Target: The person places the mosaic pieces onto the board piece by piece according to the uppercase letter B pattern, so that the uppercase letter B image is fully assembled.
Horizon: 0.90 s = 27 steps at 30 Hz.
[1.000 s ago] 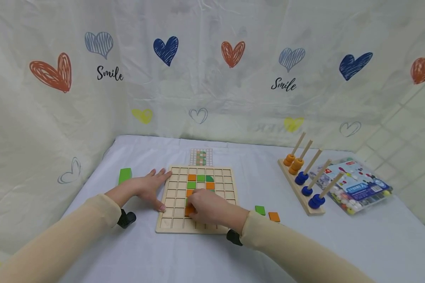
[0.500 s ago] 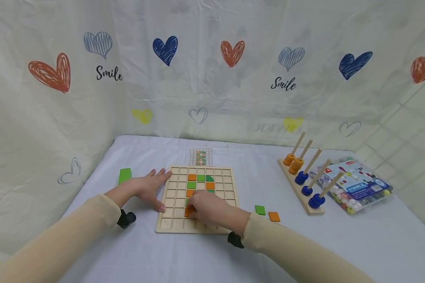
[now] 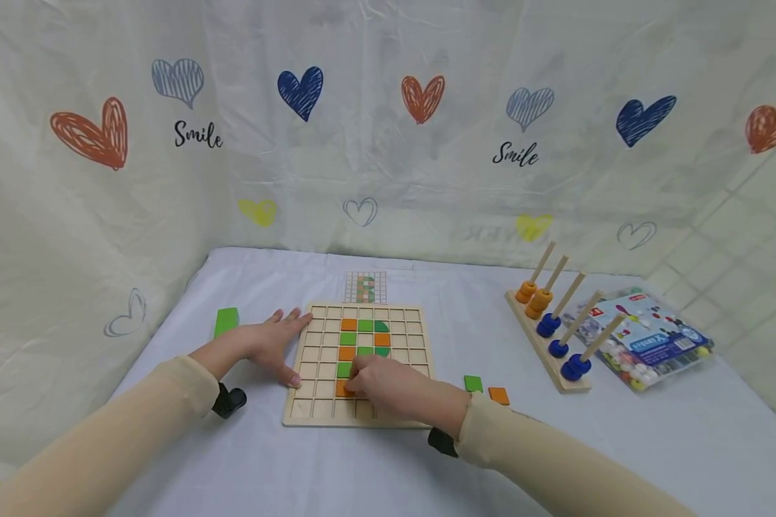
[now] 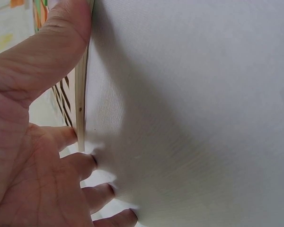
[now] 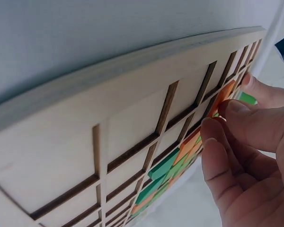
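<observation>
The wooden board's (image 4: pixel 79 104) layered side, touched by the left hand's (image 3: pixel 271 345) outspread, ungripping fingers, is shown only from the wrists. An orange tile (image 3: pixel 343 388) lies in its lower cells; the right hand's (image 3: pixel 394 389) fingers are bent together there, any pinch indiscernible. Tabletop (image 3: pixel 284 470) is left before the near edge.

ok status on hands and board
Left hand touching left edge of grid board. Right hand at grid board's lowest visible orange tile, grip unclear. Grid board partly hidden there.
</observation>
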Motion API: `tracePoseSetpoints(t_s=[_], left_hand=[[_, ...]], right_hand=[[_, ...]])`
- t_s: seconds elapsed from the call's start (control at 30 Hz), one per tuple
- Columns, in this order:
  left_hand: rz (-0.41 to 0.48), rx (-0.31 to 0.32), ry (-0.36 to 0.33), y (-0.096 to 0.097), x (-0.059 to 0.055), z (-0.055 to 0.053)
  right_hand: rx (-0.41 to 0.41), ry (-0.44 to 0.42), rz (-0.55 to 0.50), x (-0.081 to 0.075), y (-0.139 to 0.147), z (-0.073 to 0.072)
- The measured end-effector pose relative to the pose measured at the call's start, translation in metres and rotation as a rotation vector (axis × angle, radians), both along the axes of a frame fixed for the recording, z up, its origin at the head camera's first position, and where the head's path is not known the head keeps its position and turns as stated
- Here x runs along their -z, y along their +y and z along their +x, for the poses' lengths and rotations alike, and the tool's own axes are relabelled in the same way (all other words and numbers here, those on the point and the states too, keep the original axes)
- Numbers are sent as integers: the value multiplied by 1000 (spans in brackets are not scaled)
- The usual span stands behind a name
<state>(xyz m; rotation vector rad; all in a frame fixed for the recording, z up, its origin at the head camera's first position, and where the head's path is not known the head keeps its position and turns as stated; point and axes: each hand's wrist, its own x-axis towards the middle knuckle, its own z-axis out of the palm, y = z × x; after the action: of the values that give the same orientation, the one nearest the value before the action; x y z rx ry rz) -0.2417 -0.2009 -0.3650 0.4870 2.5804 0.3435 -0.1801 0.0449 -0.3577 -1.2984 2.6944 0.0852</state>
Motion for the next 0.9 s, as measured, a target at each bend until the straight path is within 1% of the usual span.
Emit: tracePoseSetpoints(t_s=[0.17,0.27,0.4,0.47,0.57,0.63,0.73,0.9], left_hand=[[0,5,2,1,1,-1],[-1,3,5,1,0,0],[-1,-5,1,2,-1,0],[1,-9,-3,1,0,1],[-2,-9,-3,0,1,1],[-5,-9,-3,0,1,1],[-9,-8,-4,1,0,0],[-16,-2,-3,0,0,-1]], right_hand=[[-87,94,65,2,4,2],[-105,115,69,2,6,2],[-113,98,43,1,10,1],[-99,49,6,1,12,-1],[-43,-37,-85,-2,20,-2],[2,-77,-148,-4,29,-3],[65,-94,-200,-9,47,-6],[192,-108,-225,-16,85,-15]])
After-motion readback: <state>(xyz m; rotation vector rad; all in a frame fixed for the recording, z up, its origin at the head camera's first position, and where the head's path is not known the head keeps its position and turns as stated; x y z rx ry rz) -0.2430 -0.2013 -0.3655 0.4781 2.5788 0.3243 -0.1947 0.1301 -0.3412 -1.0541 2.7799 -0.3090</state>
